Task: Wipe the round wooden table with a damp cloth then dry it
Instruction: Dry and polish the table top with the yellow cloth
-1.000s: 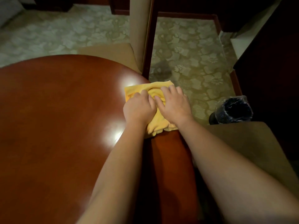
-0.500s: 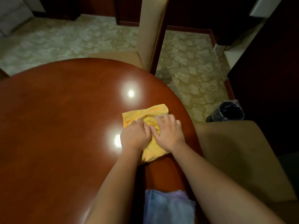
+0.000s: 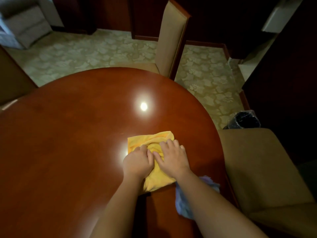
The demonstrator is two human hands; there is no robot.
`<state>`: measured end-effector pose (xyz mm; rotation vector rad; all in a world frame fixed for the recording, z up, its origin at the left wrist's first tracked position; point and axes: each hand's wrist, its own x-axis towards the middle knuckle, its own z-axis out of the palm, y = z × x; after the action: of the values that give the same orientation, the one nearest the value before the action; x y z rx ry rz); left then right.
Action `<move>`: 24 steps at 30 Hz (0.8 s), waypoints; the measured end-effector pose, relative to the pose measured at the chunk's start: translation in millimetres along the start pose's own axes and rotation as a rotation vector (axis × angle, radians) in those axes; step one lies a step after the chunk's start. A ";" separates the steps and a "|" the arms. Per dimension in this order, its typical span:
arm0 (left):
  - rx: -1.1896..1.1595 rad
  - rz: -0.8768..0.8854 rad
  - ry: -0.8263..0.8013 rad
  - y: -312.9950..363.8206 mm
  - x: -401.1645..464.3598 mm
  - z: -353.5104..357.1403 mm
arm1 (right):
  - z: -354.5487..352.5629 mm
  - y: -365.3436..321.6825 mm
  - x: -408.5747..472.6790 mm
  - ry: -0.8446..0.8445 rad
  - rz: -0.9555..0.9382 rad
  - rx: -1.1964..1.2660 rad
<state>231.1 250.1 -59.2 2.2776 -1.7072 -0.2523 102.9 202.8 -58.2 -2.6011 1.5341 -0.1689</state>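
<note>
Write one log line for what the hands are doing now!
step: wiping | left hand: pressing yellow cloth | right hand: pressing yellow cloth | table: round wooden

Your round table (image 3: 68, 152): glossy reddish-brown wood, plain, with two white light glares right of centre. Your cloth (image 3: 154, 179) on it: bright yellow, plain. Second cloth (image 3: 182, 205), near right under your forearm: pale blue-lavender. Far chair (image 3: 169, 38): tan upholstery framed in dark reddish wood. Right chair (image 3: 262, 176): olive-tan seat, plain. Carpet (image 3: 85, 54): pale green-beige with a lighter floral pattern, edged on the right by a reddish-brown border. Bin (image 3: 244, 120) at right: black inside, lined with clear shiny plastic. Armchair (image 3: 25, 23), far left: grey. Surrounding furniture: very dark brown.
</note>
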 end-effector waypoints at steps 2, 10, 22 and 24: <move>-0.005 -0.020 0.011 1.3 2.5 2.1 | 4.0 3.6 4.9 0.032 -0.005 -0.002; -0.023 -0.036 0.040 4.4 43.7 6.3 | 20.3 15.7 41.4 0.262 0.001 0.046; -0.008 -0.121 0.152 5.8 158.1 14.0 | 23.6 40.3 172.6 0.221 -0.065 0.039; 0.000 -0.134 0.166 5.3 182.4 16.1 | 25.1 45.1 200.6 0.213 -0.079 0.043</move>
<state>273.4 72.0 -67.3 2.3444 -1.4760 -0.0873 164.4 6.5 -82.7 -2.6845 1.4708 -0.4949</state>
